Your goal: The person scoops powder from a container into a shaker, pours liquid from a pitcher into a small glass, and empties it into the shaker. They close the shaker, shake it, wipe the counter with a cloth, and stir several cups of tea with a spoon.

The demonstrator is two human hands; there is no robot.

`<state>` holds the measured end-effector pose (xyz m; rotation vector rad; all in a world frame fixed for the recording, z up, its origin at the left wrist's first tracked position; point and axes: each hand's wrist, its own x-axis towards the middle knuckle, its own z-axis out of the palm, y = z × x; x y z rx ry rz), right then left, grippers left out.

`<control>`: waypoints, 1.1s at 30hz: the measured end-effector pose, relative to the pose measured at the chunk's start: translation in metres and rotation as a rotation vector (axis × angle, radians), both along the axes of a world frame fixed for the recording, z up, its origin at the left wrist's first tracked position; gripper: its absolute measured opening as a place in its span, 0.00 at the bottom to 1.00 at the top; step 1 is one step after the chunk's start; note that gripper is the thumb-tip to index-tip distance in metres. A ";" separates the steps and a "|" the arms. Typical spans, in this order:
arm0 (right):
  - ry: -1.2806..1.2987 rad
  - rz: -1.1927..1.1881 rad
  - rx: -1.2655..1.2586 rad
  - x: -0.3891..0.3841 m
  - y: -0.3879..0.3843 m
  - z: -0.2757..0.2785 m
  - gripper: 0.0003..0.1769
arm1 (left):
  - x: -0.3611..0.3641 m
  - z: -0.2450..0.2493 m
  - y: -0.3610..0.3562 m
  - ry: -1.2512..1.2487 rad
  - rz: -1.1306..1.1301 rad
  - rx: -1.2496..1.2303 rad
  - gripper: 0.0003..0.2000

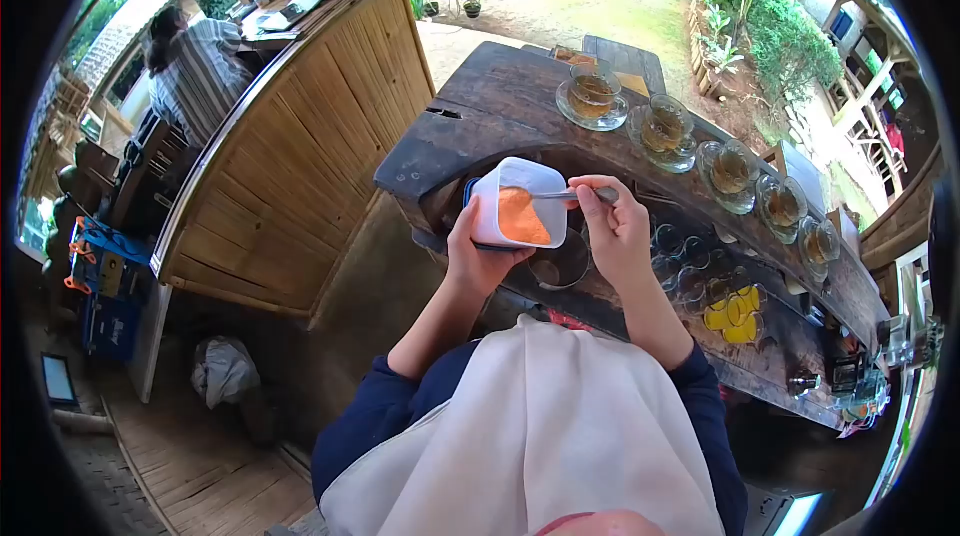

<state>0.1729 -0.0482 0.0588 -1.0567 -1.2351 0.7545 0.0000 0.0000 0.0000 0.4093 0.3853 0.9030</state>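
A white square container (552,220) with orange powder (521,217) inside is held up in front of my body, tilted so its opening faces me. My left hand (478,256) is wrapped round its left side and bottom. Between the thumb and fingers of my right hand (618,231) is the handle of a metal spoon (556,196), which reaches into the container over the powder. Beyond, on the dark wooden counter (500,86), several glass cups of brown liquid, such as this near-left cup (591,94), stand on glass saucers in a row.
On the lower shelf are empty glasses (690,284) and glasses with yellow contents (735,316). A bamboo-sided counter (290,146) stands at the left, with a person (200,71) in striped clothing behind it. A whitish bag (225,370) lies on the floor.
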 end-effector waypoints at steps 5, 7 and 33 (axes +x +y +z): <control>-0.647 -0.132 0.218 -0.003 -0.005 0.006 0.06 | -0.003 0.006 0.001 -0.033 -0.014 0.032 0.29; -0.648 -0.107 0.305 -0.008 -0.009 0.010 0.05 | -0.002 0.005 0.000 -0.037 0.001 0.023 0.29; -0.609 0.032 0.182 -0.011 -0.009 0.014 0.06 | -0.021 0.003 -0.009 -0.055 0.034 0.015 0.28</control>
